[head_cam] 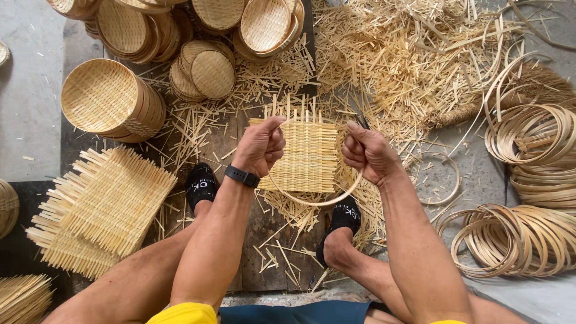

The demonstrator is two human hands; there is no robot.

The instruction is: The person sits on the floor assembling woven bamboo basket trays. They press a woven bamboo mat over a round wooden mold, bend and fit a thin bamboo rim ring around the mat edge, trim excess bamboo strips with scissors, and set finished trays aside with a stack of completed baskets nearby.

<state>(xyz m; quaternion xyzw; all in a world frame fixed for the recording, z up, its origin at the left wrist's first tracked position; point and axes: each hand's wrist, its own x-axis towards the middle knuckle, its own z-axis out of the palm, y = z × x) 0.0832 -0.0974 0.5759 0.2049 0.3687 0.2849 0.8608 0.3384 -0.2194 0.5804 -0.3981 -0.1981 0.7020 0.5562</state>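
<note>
Both hands closed on one bamboo hoop (312,201): left hand (259,147) fisted, thumb and forefinger pinching the strip's left end; right hand (367,153) fisted round the right end, a small dark tool (362,122) at its fingertips. Hoop sags in a loop between and below the fists. Square woven bamboo mat (306,157) lies flat just behind the loop, midway between hands, neither nearer. Black watch (242,176) on left wrist.

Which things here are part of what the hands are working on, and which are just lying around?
In hand: left hand, right hand, bamboo hoop, woven mat.
Lying about: finished baskets, stacked mats, spare hoops, loose offcuts.
</note>
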